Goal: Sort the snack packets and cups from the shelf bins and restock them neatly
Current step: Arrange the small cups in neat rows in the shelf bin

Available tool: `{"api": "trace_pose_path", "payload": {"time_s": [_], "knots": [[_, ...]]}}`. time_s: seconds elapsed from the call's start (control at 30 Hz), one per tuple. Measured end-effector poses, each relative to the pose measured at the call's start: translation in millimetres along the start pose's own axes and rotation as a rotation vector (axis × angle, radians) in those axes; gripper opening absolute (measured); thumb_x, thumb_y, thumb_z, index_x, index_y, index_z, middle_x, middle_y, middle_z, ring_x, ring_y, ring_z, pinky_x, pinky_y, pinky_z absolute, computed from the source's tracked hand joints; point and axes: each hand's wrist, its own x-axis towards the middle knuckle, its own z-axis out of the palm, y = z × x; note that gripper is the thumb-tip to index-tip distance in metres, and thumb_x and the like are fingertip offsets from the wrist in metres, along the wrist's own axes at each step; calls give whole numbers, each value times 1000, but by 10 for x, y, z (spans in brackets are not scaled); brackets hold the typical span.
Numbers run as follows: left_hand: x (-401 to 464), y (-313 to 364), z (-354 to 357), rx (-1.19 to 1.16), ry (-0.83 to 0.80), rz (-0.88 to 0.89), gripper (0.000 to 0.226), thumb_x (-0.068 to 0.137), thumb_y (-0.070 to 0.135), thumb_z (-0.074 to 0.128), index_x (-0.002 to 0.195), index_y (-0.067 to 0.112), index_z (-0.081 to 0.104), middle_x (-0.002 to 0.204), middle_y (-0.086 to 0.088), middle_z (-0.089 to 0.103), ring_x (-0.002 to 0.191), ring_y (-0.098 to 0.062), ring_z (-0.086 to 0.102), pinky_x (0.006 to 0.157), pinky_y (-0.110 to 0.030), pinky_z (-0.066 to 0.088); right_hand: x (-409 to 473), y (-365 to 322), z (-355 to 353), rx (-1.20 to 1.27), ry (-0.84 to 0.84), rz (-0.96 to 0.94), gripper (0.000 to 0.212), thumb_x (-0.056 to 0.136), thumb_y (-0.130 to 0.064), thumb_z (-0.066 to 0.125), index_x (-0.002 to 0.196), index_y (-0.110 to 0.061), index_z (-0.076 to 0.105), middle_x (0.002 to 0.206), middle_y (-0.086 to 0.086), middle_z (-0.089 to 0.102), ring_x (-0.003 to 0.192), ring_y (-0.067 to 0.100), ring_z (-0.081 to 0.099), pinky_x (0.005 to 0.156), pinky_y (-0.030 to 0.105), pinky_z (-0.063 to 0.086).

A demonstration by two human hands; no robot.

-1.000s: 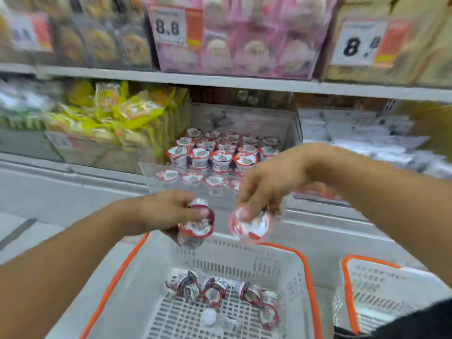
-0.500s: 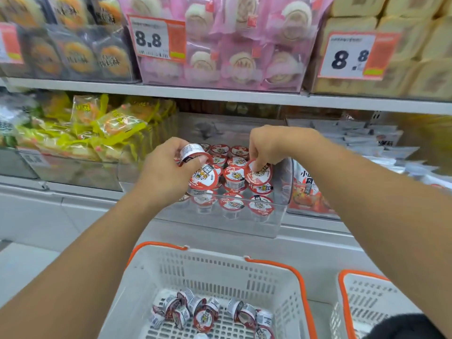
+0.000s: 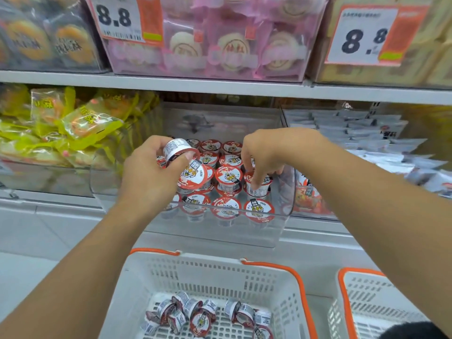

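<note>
1. The left hand (image 3: 149,177) holds two little cups. One cup (image 3: 177,150) lies on its side near the thumb. The other cup (image 3: 193,176) sits lower in the fingers.
2. The right hand (image 3: 266,155) reaches into the clear bin (image 3: 281,231) and pinches a cup (image 3: 258,185) in the right row, setting it on top of others.
3. More cups stand in neat rows in the bin. Loose cups (image 3: 203,316) lie tipped over in the white basket (image 3: 288,280) below.
4. The cups look small and light, so one hand can carry two.
5. The sides look thin and may squash, and the foil tops may tear. It is best to hold a cup by its rim or sides, gently.
6. The plastic looks smooth, so stacked cups may slide.
</note>
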Motion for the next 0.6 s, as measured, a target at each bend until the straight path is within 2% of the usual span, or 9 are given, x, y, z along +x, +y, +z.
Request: {"api": "trace_pose_path", "payload": {"time_s": [0.07, 0.1, 0.2, 0.27, 0.33, 0.4, 0.5, 0.6], "knots": [[12, -16, 6, 17, -12, 9, 23, 86, 36, 73, 103, 25, 62, 88, 18, 61, 82, -1, 61, 61, -13, 45, -23, -20, 68, -70, 21, -14, 40, 70, -40, 88, 94, -15, 67, 84, -1, 63, 61, 14, 60, 51, 26, 51], [20, -29, 6, 23, -17, 9, 23, 86, 36, 73, 103, 25, 62, 89, 19, 61, 83, -2, 61, 62, -14, 44, -18, -20, 109, -87, 38, -21, 38, 71, -38, 88, 91, -16, 65, 79, -2, 59, 60, 13, 57, 49, 24, 45], [48, -80, 1, -10, -5, -20, 26, 86, 35, 75, 106, 23, 64, 95, 10, 67, 91, -13, 65, 73, -29, 54, 21, 18, 154, -72, 56, -30, 36, 71, -36, 88, 86, -14, 64, 79, -1, 60, 67, 16, 59, 49, 23, 40], [53, -102, -5, -29, -2, -39, 28, 86, 35, 75, 108, 22, 65, 99, 5, 68, 94, -14, 65, 73, -30, 55, 56, 27, 132, 2, 87, -64, 37, 70, -43, 87, 85, -16, 66, 83, -1, 65, 77, 20, 63, 55, 26, 44], [62, -121, -21, -50, 2, -61, 28, 86, 35, 75, 108, 22, 65, 100, 6, 68, 93, -12, 66, 70, -27, 54, 97, -21, 112, 111, 152, -129, 36, 73, -44, 85, 95, -20, 68, 92, -5, 65, 88, 20, 63, 63, 27, 44], [71, -137, -43, -74, 13, -89, 26, 86, 35, 75, 107, 22, 65, 98, 8, 69, 90, -10, 68, 69, -27, 55, 140, -96, 126, 120, 181, -191, 45, 77, -38, 84, 117, -26, 66, 114, -4, 63, 105, 20, 59, 75, 29, 45], [86, -172, -67, -121, 30, -144, 25, 86, 36, 75, 105, 24, 65, 98, 5, 71, 90, -15, 71, 75, -40, 61, 196, -174, 179, 84, 160, -225, 61, 77, -32, 85, 133, -30, 59, 141, -2, 52, 125, 24, 51, 91, 35, 47], [89, -191, -97, -127, 38, -158, 26, 85, 37, 75, 104, 24, 65, 100, 3, 71, 91, -19, 71, 78, -47, 61, 238, -208, 208, 75, 122, -226, 62, 79, -31, 83, 136, -31, 58, 143, -1, 51, 125, 26, 51, 85, 31, 43]]}}
